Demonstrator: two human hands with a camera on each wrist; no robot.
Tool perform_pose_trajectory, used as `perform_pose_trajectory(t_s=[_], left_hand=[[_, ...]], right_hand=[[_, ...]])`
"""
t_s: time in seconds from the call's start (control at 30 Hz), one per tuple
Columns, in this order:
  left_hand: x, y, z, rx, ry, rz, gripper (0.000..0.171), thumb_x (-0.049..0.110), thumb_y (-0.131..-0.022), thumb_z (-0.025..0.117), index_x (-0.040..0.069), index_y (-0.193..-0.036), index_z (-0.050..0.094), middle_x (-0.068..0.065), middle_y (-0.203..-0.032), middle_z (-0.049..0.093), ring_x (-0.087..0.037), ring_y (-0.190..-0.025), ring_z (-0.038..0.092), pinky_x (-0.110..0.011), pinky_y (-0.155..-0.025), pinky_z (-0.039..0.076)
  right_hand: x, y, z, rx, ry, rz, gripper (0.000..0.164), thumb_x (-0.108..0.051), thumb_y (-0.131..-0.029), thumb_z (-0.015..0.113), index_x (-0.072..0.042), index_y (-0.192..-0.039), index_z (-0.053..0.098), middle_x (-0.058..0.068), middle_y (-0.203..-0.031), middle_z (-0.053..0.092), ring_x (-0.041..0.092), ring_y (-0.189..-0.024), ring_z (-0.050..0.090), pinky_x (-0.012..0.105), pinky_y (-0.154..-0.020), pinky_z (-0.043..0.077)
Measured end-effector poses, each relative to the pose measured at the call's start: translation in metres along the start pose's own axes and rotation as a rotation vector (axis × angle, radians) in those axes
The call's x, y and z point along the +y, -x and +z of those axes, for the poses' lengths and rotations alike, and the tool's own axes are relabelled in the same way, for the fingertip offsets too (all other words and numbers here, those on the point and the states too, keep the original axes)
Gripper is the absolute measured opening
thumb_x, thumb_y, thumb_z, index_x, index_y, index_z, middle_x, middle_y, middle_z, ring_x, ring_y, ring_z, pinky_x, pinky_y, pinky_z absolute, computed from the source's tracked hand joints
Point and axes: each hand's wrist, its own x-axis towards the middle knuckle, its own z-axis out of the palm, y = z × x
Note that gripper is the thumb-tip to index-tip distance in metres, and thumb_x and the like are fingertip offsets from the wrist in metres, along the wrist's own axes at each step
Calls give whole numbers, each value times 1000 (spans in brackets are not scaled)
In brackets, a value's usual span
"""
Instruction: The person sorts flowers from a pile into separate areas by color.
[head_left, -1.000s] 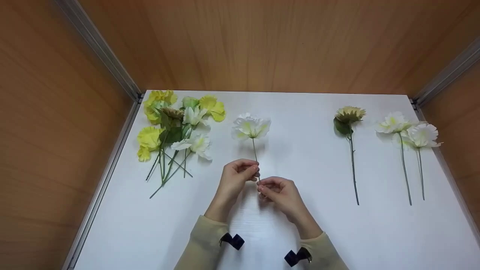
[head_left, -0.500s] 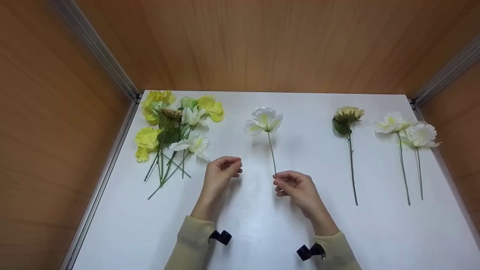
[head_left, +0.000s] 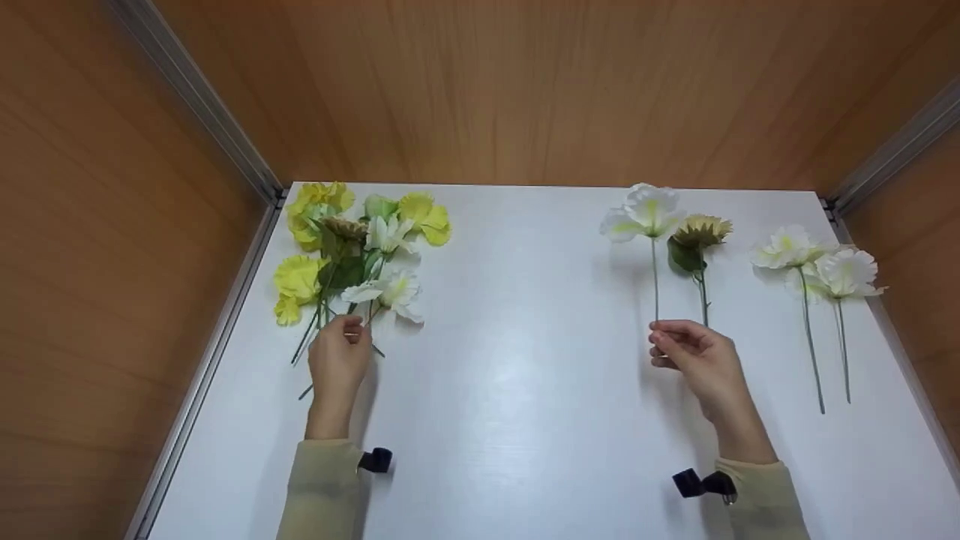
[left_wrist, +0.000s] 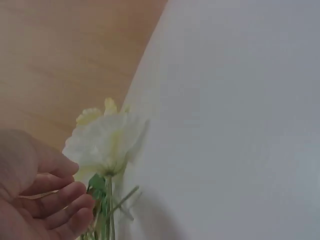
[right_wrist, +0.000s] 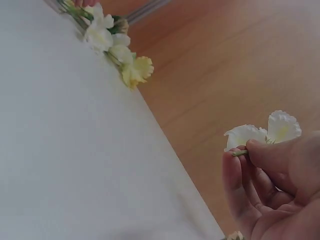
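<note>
My right hand pinches the stem of a white flower between thumb and fingertips. The bloom stands above the table, just left of a cream flower with a dark leaf; in the right wrist view the stem's cut end pokes out by the thumb. My left hand hovers over the stems of a flower pile, fingers loosely bent. In the left wrist view nothing sits between those fingers, and a white flower with green stems lies beyond them. Whether the fingertips touch a stem, I cannot tell.
The pile holds yellow flowers, white flowers and crossing stems at the table's left. Two white flowers lie at the right. Wooden panels wall the white table at the back and sides.
My left hand has let go of the white flower's stem and moved left to the pile. My right hand has carried the white flower rightward, beside the cream one.
</note>
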Motion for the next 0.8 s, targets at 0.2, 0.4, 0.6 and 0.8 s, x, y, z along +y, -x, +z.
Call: perform_pose_trajectory(t_s=[0.2,0.4,0.6,0.8], left_hand=[[-20,3,-16,-35,-143,16,20,-3,-97,66,-11,-112,74,-25,-98,71,-42,-93,68,-57,-83,55],[-32,6,-21,-57,-201,23,18,-8,-94,63,-14,-108,73,-29,-98,69,-47,-96,68,-59,-85,55],[-36,3,-21,57,-202,62,17,-11,-93,65,-17,-107,71,-35,-98,69,-53,-95,68,-62,-85,55],[-43,-2,-23,102,-221,55,15,-8,-94,67,-19,-105,71,-38,-97,69,-56,-94,68,-64,-84,54]], right_hand=[[2,-1,-39,83,38,-22,31,-10,-106,73,7,-132,69,5,-109,78,13,-93,77,27,-83,65],[6,-1,-65,128,-42,-20,26,-5,-103,75,6,-127,72,-1,-102,79,10,-87,77,24,-79,64],[7,1,-83,150,-98,-45,24,-2,-102,76,7,-124,73,-2,-99,79,10,-84,78,23,-76,64],[7,1,-99,171,-116,-40,21,-2,-101,77,3,-121,75,-2,-99,80,9,-83,78,23,-76,64]])
